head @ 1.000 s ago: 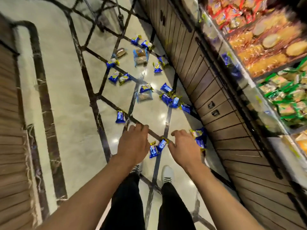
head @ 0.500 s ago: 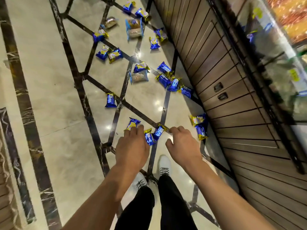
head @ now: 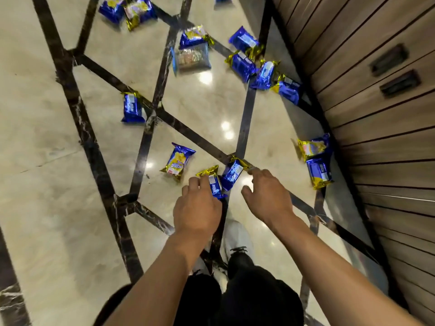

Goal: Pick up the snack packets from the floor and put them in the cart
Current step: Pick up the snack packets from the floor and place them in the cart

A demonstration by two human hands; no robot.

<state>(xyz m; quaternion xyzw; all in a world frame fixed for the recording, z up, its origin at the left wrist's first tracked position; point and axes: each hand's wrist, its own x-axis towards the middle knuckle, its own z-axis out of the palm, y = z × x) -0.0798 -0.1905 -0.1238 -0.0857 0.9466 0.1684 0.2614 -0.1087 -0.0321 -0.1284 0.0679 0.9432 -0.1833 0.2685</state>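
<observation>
We see both bare hands reaching down over the marble floor point(head: 58, 161) at lower centre of the frame. The left hand point(head: 196, 210) has its fingers curled over a blue-and-gold snack packet point(head: 213, 182), touching it at the top edge; it looks like a grasp on that packet, which lies on the floor. The right hand point(head: 268, 196) has fingers spread and relaxed, holding nothing, index fingertip just beside a second blue packet point(head: 233, 174) that lies tilted against the first. A yellow-fronted packet point(head: 177, 162) sits just left of those two, apart from the hands. At centre left a lone blue packet point(head: 131, 108) lies on a dark inlay line. At right of the frame two packets point(head: 316, 161) lie touching, near the wooden panel wall point(head: 376, 114). Upper centre holds a cluster: a clear-fronted packet point(head: 193, 58) with a blue one overlapping its top, and four blue packets point(head: 261, 64) in a loose row toward the wall. Upper left, two more packets point(head: 128, 10) lie overlapping at the frame edge. Bottom centre we see black trousers point(head: 235, 297) and a white shoe point(head: 237, 236). No cart in view.
</observation>
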